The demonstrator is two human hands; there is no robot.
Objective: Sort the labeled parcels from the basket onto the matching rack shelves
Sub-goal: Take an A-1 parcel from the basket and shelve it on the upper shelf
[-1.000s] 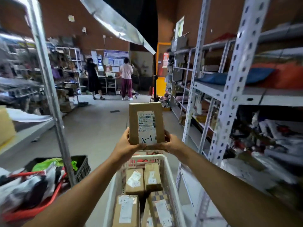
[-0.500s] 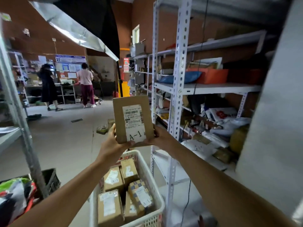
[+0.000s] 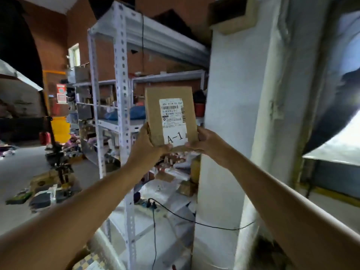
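While both hands kept the same grasp on the parcel point(image 3: 170, 117), the view had swung to the right since a second earlier: the aisle with the two distant people and the white basket of parcels had slid out of sight, and a white rack point(image 3: 121, 106) and a pale pillar point(image 3: 239, 133) now filled the middle of the scene. The left hand point(image 3: 148, 147) gripped the box at its lower left corner, thumb curled over the front edge, and the right hand point(image 3: 206, 142) gripped the lower right corner likewise. The parcel stayed upright at chest height, its white label point(image 3: 173, 121) facing the camera with "A-1" readable at the bottom, in front of the rack's middle shelves and touching none of them. A black cable point(image 3: 175, 213) trailed across a low shelf on the near side. Judging from the turn, the person had read the label and was looking for the matching shelf; no shelf markings could be made out on this rack, so whether it was the right one could not be told. The parcel had yet to be placed.
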